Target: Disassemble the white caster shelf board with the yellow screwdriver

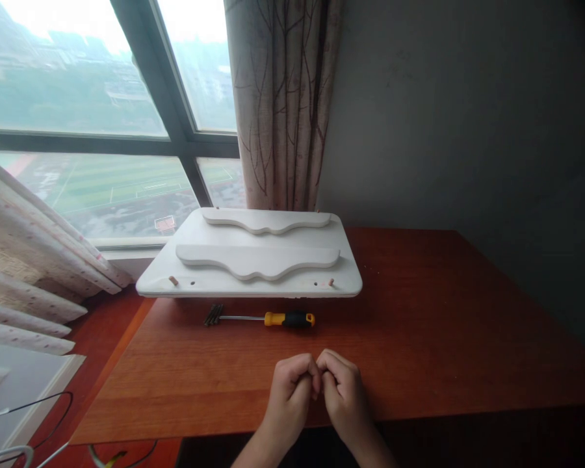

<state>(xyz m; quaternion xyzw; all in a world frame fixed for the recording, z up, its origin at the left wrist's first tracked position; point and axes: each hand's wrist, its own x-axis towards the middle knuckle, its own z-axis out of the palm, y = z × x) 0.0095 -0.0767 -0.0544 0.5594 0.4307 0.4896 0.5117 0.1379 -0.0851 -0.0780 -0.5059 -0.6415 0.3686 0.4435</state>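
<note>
Head view: both hands are seen low in the middle of the frame, resting on the near part of the table (443, 325). The left hand (292, 387) and the right hand (344, 387) are curled and pressed together at the fingertips, knuckles touching — whether anything small is pinched between them cannot be told.

Just beyond the hands, a screwdriver (268, 318) is laid flat and crosswise, its yellow-and-black handle to the right and its shaft to the left. A small cluster of dark screws (213, 315) lies at the shaft's tip, touching or nearly so.

Behind the screwdriver a white board (341, 250) is laid flat, its left part reaching past the table's edge toward the window. Two narrower white pieces with wavy edges are set on it — a front piece (258, 259) and a rear piece (266, 220) — lying parallel. Two wooden dowels stand up near the board's front edge, a left dowel (173, 281) and a right dowel (330, 283), with small holes beside them.

A window (102, 97) and a patterned curtain (283, 97) are seen behind the board.
</note>
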